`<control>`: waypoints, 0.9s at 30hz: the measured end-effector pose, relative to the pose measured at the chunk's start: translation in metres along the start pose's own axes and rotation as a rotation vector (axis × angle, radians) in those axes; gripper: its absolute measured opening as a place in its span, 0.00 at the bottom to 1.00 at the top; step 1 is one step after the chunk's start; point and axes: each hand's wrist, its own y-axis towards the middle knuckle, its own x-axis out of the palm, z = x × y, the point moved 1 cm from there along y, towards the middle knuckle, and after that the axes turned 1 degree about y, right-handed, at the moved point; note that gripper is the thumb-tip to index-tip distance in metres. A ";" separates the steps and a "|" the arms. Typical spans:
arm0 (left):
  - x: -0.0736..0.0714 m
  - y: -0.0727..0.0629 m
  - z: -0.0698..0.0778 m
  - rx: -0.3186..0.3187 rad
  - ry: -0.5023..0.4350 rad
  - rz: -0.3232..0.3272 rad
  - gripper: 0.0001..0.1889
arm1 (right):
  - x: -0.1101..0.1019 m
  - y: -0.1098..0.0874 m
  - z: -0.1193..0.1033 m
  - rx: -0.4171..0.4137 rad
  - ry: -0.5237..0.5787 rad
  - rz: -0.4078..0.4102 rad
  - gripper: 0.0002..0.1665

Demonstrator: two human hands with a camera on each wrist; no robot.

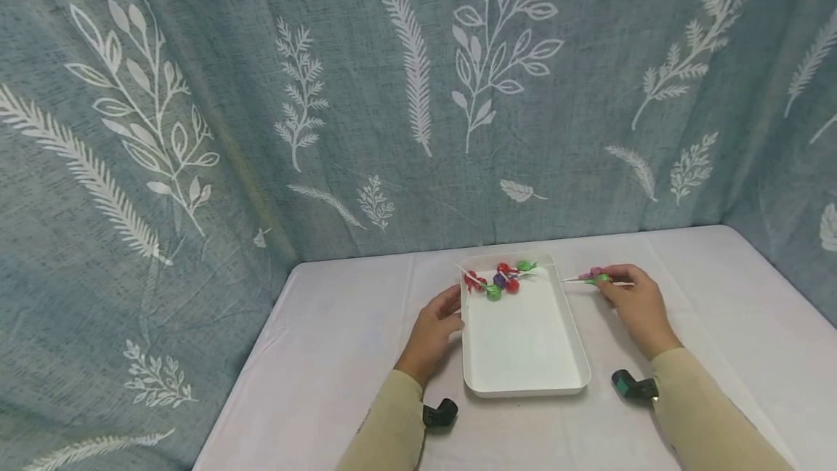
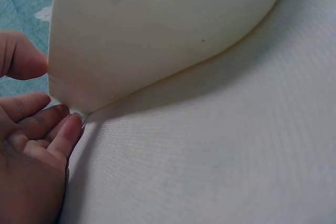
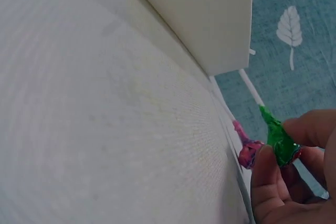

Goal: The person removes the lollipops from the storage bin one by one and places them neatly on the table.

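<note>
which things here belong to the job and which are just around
Seem to belong to the job:
white, shallow rectangular tray
round lollipops in red, green and purple wrappers, lying in the tray
pink-wrapped lollipop and green-wrapped lollipop, in the right hand's grip

Just around:
white fabric tablecloth
blue-grey fabric curtain with white leaf print

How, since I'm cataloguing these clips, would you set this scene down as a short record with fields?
Left hand: touches the left side of the tray
Right hand: holds a green lollipop and a pink lollipop, just right of the tray
Held sticks: point toward the tray
Tray: white, rectangular, set on a white tablecloth
Tray contents: red, green and purple wrapped lollipops, grouped at the far end
Backdrop: blue-green curtain with white leaf prints
</note>
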 end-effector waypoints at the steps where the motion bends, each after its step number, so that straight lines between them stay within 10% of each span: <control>1: 0.000 0.000 0.000 -0.003 0.002 0.002 0.38 | 0.000 0.000 0.000 0.006 0.000 0.001 0.25; 27: 0.000 0.003 -0.001 0.012 -0.021 -0.005 0.38 | 0.002 0.003 0.007 0.031 -0.103 -0.005 0.26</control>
